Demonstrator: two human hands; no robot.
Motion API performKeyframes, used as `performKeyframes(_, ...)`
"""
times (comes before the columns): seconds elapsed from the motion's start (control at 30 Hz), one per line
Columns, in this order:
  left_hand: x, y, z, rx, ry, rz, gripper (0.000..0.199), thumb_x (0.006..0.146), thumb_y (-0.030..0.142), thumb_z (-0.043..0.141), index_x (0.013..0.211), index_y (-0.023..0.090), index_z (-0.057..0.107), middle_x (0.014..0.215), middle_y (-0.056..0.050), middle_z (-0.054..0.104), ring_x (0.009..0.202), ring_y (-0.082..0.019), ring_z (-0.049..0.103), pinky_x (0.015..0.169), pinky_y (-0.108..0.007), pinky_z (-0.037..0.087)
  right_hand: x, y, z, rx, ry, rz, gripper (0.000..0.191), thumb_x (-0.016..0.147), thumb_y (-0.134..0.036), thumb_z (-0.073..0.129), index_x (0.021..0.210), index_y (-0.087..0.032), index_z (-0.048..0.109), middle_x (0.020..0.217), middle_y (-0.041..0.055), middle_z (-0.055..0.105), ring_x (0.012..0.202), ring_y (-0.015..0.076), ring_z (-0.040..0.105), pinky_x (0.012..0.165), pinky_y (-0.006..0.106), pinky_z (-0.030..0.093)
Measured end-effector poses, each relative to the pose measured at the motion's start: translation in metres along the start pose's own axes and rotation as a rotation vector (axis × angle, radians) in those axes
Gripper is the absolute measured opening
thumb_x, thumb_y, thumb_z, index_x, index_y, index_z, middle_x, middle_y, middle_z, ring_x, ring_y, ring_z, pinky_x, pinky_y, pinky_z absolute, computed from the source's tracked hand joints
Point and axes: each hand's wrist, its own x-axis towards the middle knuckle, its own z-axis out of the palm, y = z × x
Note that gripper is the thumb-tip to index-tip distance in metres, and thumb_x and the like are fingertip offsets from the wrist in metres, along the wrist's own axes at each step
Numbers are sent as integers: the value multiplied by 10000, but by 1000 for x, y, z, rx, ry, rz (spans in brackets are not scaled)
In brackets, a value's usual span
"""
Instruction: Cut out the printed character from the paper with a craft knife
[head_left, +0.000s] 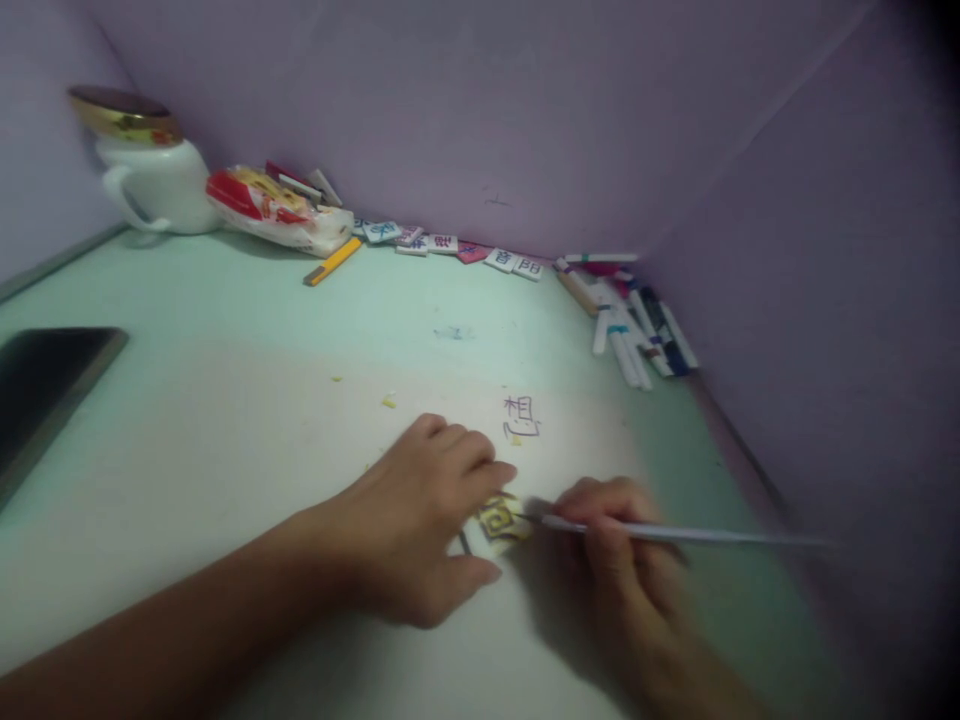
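Observation:
A small white tile (496,522) with a yellow and dark square design lies on the pale tabletop. My left hand (431,510) holds it from the left, fingers along its far edge and thumb at its near edge. In my right hand (619,560) is a thin, light-coloured pen-like tool (697,534), pinched near its dark tip. That tip is at the tile's right side; whether it touches is hard to tell. Beyond the tile, a purple character (521,415) is drawn on the surface.
A dark tablet-like object (52,385) lies at left. Along the back are a white mug (161,185), a snack bag (277,210), a yellow cutter (333,262) and several character tiles (442,244). Several markers (622,330) are heaped at back right. Purple walls border the table.

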Motion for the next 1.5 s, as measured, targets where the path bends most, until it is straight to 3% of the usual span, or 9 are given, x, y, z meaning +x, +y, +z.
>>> performKeyframes(0.23,2,-2,2,-5,6,3,419,738,283,670,1128,169,567,970,-68,526,916,-242,483,879,-406,346,2,3,-5,-137,-115,-114,181,1018,-269,383,913,-247,529,730,-30,539,601,109,492,525,228,381)
performKeyframes(0.77,3,-2,1,-7,9,15,385,738,287,681,1085,151,587,952,-70,527,899,-242,491,859,-402,341,5,2,-2,-171,-151,-142,143,990,-216,404,881,-240,494,676,-35,539,542,111,497,484,233,365)
performKeyframes(0.97,3,-3,3,-13,40,-7,398,711,300,708,1059,149,588,947,-70,543,895,-243,499,853,-405,343,5,-3,1,-249,-104,-126,190,983,-199,421,804,-242,467,606,-54,515,495,102,482,452,230,333)
performKeyframes(1.3,4,-1,4,12,27,-44,430,691,317,735,1062,169,577,944,-64,563,889,-239,514,855,-405,351,2,-15,15,-266,78,74,304,987,-346,434,704,-236,447,554,-67,425,457,103,392,463,267,291)
performKeyframes(1.5,5,-2,7,52,62,-56,497,651,450,808,977,145,589,942,-77,576,882,-247,523,830,-405,364,3,-19,18,-269,111,85,306,978,-322,442,685,-232,452,546,-70,422,458,97,407,461,252,297)
